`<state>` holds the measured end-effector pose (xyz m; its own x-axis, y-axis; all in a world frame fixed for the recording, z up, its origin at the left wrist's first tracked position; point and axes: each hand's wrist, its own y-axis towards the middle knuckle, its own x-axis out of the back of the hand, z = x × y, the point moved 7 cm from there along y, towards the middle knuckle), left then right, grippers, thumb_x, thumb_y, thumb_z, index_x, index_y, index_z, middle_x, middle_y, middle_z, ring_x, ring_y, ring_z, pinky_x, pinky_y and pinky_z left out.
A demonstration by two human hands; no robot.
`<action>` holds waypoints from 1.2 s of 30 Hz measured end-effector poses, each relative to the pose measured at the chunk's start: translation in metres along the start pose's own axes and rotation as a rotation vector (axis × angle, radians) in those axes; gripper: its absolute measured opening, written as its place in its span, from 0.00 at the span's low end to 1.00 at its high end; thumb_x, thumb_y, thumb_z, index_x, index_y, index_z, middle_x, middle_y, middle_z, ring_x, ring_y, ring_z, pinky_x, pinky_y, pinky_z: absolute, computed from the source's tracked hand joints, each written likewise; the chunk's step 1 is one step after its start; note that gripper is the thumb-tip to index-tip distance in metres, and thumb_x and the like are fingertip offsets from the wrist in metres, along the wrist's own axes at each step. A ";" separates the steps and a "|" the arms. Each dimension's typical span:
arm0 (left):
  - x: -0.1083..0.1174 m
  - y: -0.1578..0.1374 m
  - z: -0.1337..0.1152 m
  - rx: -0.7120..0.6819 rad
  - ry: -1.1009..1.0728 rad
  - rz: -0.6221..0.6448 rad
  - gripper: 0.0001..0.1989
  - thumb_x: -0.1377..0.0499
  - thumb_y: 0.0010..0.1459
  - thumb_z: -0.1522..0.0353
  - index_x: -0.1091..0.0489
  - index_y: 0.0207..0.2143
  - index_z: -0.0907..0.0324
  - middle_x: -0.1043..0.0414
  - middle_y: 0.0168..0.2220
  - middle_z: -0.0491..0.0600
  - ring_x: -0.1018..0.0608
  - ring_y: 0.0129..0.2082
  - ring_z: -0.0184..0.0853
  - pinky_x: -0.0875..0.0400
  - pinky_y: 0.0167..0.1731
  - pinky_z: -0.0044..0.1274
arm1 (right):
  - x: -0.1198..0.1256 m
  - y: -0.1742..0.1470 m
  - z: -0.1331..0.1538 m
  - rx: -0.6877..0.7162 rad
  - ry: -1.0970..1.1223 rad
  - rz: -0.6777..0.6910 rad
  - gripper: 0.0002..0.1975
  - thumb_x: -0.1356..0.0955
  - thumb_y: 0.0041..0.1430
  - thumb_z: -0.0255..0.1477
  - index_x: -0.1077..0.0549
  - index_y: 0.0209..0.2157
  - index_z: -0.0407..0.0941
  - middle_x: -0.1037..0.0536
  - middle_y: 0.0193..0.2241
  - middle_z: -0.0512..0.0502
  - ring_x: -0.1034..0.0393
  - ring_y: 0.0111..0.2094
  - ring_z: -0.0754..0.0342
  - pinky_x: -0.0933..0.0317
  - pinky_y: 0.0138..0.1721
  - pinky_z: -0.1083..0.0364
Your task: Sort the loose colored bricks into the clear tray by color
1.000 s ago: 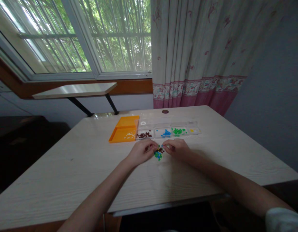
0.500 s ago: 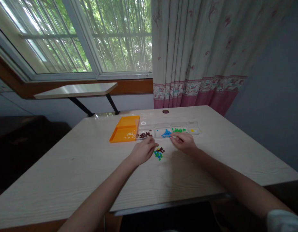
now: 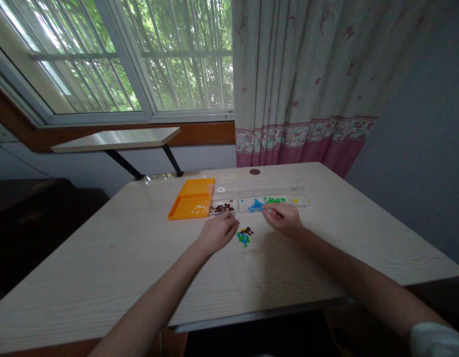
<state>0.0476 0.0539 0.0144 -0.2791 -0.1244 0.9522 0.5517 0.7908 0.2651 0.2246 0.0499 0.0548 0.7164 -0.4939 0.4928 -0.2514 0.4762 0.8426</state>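
My right hand is pinched at the near edge of the blue pieces; whatever its fingertips hold is too small to make out. These pieces lie in a compartment of a clear plastic box. My left hand rests on the table, fingers curled, just in front of the brown pieces in another compartment; anything in its fingers is hidden. Between the hands lies a small cluster of green, blue, yellow and brown pieces on the tabletop. Green pieces fill the compartment beyond my right fingers.
An open orange case with white pieces sits left of the clear box. Yellow pieces lie in its right end. A raised shelf stands at the table's back left, and a dark round disc near the back edge.
My left hand has drawn slightly left, away from the mixed cluster, with its fingers curled in more. My right hand stays at the blue pieces.
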 end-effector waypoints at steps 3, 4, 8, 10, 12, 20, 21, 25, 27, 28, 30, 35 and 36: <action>0.000 0.000 0.000 -0.013 -0.013 0.001 0.12 0.52 0.59 0.66 0.30 0.38 0.56 0.33 0.35 0.49 0.28 0.35 0.32 0.34 0.33 0.23 | -0.007 -0.001 -0.009 -0.067 -0.035 0.079 0.10 0.37 0.55 0.33 0.25 0.29 0.45 0.35 0.12 0.55 0.41 0.16 0.62 0.44 0.25 0.62; 0.000 0.000 0.000 -0.014 -0.017 0.000 0.12 0.52 0.59 0.67 0.30 0.38 0.56 0.33 0.35 0.49 0.28 0.35 0.32 0.34 0.33 0.22 | -0.010 -0.001 -0.014 -0.097 -0.044 0.107 0.11 0.37 0.55 0.33 0.25 0.29 0.45 0.34 0.12 0.54 0.40 0.16 0.62 0.45 0.25 0.62; -0.001 0.000 0.001 -0.013 -0.023 0.013 0.12 0.52 0.59 0.67 0.30 0.38 0.57 0.33 0.35 0.49 0.28 0.36 0.32 0.34 0.33 0.22 | -0.022 -0.003 -0.035 -0.254 -0.076 0.221 0.11 0.37 0.54 0.33 0.25 0.32 0.44 0.32 0.15 0.53 0.38 0.18 0.60 0.47 0.23 0.62; -0.002 0.001 0.001 -0.014 -0.020 0.023 0.12 0.52 0.59 0.67 0.30 0.38 0.57 0.33 0.35 0.49 0.28 0.36 0.33 0.34 0.34 0.22 | -0.027 -0.004 -0.046 -0.323 -0.109 0.267 0.10 0.37 0.53 0.33 0.25 0.32 0.45 0.31 0.15 0.53 0.37 0.18 0.60 0.48 0.22 0.62; -0.002 0.001 0.001 -0.015 -0.018 0.028 0.12 0.52 0.59 0.66 0.30 0.37 0.57 0.33 0.35 0.49 0.28 0.36 0.33 0.34 0.34 0.22 | -0.031 -0.006 -0.055 -0.371 -0.150 0.301 0.10 0.36 0.53 0.34 0.25 0.32 0.46 0.29 0.16 0.53 0.36 0.19 0.59 0.49 0.22 0.61; 0.000 0.001 0.000 -0.010 -0.087 0.024 0.10 0.51 0.58 0.68 0.32 0.34 0.59 0.33 0.35 0.49 0.29 0.36 0.32 0.34 0.35 0.22 | -0.036 -0.006 -0.052 -0.340 -0.173 0.333 0.11 0.37 0.54 0.34 0.24 0.34 0.48 0.27 0.17 0.53 0.34 0.20 0.58 0.48 0.23 0.61; 0.000 0.001 0.000 -0.003 -0.108 0.023 0.10 0.51 0.58 0.68 0.32 0.34 0.59 0.33 0.34 0.49 0.29 0.35 0.32 0.34 0.35 0.22 | -0.035 -0.006 -0.048 -0.330 -0.167 0.331 0.11 0.37 0.54 0.34 0.24 0.34 0.48 0.28 0.16 0.53 0.35 0.19 0.59 0.49 0.23 0.61; 0.000 0.002 0.001 0.017 -0.162 0.020 0.09 0.51 0.58 0.68 0.32 0.33 0.60 0.34 0.33 0.49 0.29 0.34 0.32 0.34 0.34 0.22 | -0.039 -0.010 -0.028 -0.249 -0.105 0.359 0.10 0.37 0.54 0.33 0.24 0.32 0.47 0.28 0.16 0.53 0.36 0.18 0.60 0.48 0.24 0.61; 0.001 0.002 0.000 0.012 -0.197 0.003 0.09 0.51 0.58 0.68 0.32 0.32 0.60 0.33 0.33 0.49 0.29 0.34 0.32 0.34 0.35 0.22 | -0.044 -0.013 -0.016 -0.196 -0.057 0.399 0.10 0.36 0.54 0.32 0.24 0.32 0.47 0.27 0.17 0.53 0.36 0.19 0.60 0.47 0.24 0.61; 0.003 0.002 -0.001 0.007 -0.219 -0.011 0.09 0.51 0.58 0.68 0.32 0.33 0.60 0.33 0.34 0.49 0.29 0.35 0.32 0.34 0.35 0.23 | -0.047 -0.015 -0.010 -0.173 -0.038 0.422 0.09 0.36 0.54 0.32 0.24 0.32 0.47 0.26 0.18 0.53 0.35 0.19 0.60 0.47 0.24 0.61; 0.006 0.002 -0.004 -0.007 -0.268 -0.046 0.09 0.51 0.58 0.69 0.33 0.33 0.60 0.33 0.34 0.49 0.29 0.35 0.32 0.34 0.36 0.23 | -0.051 -0.019 0.002 -0.124 -0.014 0.463 0.08 0.36 0.54 0.32 0.24 0.32 0.48 0.26 0.17 0.53 0.35 0.19 0.60 0.47 0.24 0.61; 0.011 0.002 -0.015 -0.044 -0.337 -0.076 0.08 0.51 0.59 0.69 0.33 0.34 0.60 0.33 0.34 0.49 0.30 0.35 0.31 0.35 0.35 0.22 | -0.053 -0.023 0.022 -0.009 -0.003 0.473 0.09 0.35 0.54 0.34 0.24 0.32 0.48 0.27 0.16 0.53 0.37 0.17 0.61 0.48 0.24 0.61; 0.010 0.002 -0.016 -0.046 -0.338 -0.074 0.08 0.51 0.59 0.69 0.33 0.34 0.60 0.33 0.34 0.49 0.30 0.35 0.31 0.35 0.35 0.21 | -0.052 -0.023 0.023 -0.005 0.000 0.468 0.09 0.35 0.54 0.34 0.25 0.32 0.48 0.27 0.16 0.53 0.37 0.17 0.61 0.49 0.24 0.61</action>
<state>0.0589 0.0447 0.0275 -0.5599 0.0306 0.8280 0.5526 0.7584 0.3457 0.1781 0.0482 0.0150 0.5266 -0.2251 0.8198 -0.5442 0.6515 0.5285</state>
